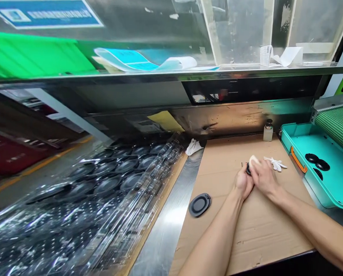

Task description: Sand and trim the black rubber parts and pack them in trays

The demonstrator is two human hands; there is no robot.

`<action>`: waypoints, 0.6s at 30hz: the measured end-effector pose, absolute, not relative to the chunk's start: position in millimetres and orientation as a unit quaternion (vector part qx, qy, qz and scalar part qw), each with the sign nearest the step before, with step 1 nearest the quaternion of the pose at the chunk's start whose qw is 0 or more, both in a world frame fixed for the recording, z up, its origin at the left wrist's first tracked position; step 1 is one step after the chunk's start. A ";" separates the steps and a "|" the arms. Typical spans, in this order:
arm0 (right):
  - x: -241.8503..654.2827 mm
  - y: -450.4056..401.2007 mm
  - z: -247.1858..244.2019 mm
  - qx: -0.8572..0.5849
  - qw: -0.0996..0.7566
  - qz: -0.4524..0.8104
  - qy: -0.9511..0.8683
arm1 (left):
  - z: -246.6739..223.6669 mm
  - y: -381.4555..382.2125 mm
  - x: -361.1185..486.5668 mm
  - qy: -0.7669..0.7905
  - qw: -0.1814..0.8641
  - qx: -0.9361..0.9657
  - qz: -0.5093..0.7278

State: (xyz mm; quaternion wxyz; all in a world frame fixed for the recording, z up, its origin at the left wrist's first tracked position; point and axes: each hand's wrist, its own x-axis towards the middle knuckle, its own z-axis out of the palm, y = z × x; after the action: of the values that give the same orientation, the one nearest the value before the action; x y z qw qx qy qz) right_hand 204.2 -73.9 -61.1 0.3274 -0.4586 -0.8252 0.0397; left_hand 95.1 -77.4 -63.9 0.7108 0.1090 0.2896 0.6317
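My left hand [243, 183] holds a small black round part [247, 169] upright on its edge, low over the brown cardboard sheet [246, 237]. My right hand [262, 178] presses a white cloth pad [253, 161] against that part, and the fingers hide most of its face. A flat black oval part [199, 205] lies on the steel strip [171, 218] left of the cardboard, away from both hands. A crumpled white glove [275, 163] lies just beyond my right hand.
A teal tray [332, 184] with an orange handle holds several black round parts at the right, beside a green belt conveyor [338, 126]. A small bottle [268, 131] stands behind the cardboard. Stacked clear trays of black parts [108, 184] fill the left. A steel shelf [171, 73] runs overhead.
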 end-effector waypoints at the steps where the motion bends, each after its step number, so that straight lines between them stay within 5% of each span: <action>1: 205.3 -72.9 -62.4 -0.436 0.323 0.037 -0.839 | -64.0 -76.7 95.1 0.294 0.711 0.102 0.631; 6: 226.9 -50.1 -64.5 -0.487 0.313 0.051 -0.814 | -64.0 -75.4 93.0 0.305 0.693 0.099 0.646; 11: 248.3 -35.3 -59.5 -0.461 0.418 0.122 -0.773 | -63.5 -74.9 93.1 0.310 0.692 0.112 0.642; 18: 248.3 -55.5 -45.3 -0.376 0.278 0.265 -0.843 | -67.0 -77.8 90.3 0.318 0.679 0.126 0.649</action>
State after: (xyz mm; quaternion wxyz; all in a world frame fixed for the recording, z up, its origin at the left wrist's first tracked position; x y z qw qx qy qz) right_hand 248.3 -55.5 -45.3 0.2783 -0.3756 -0.8434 0.2649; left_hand 90.3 -77.8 -67.0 0.6794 0.1258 0.3180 0.6492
